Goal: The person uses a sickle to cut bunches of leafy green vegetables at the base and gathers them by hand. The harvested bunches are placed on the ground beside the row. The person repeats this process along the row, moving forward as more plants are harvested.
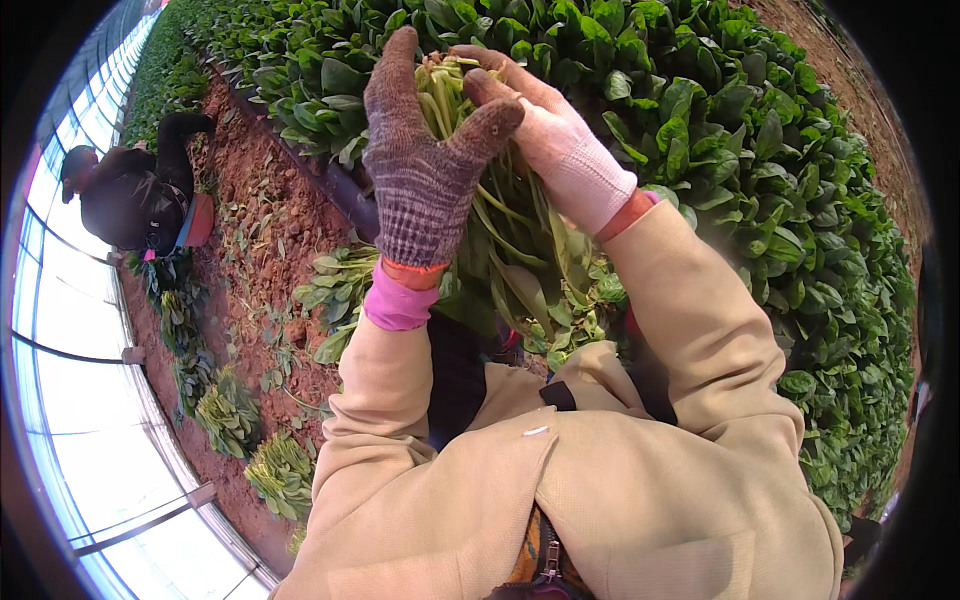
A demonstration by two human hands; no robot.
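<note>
A bunch of spinach-like leafy greens point(517, 225) hangs between my hands, its pale stem ends upward and its leaves drooping towards my lap. My left hand point(431, 142), in a dark knit glove stained with soil, cups the stems from the left, thumb across the front. On the right side, my right hand point(551, 135), in a white knit glove with dirty fingertips, curls its fingers around the stem ends. More cut greens point(341, 289) lie on the soil left of the bunch.
Dense leafy crop rows point(720, 127) grow ahead and to the right. Several bunches point(225, 412) lie along the reddish soil point(262, 217) at left, beside the plastic greenhouse wall point(90, 390). Another person point(135, 187) in dark clothes crouches at far left.
</note>
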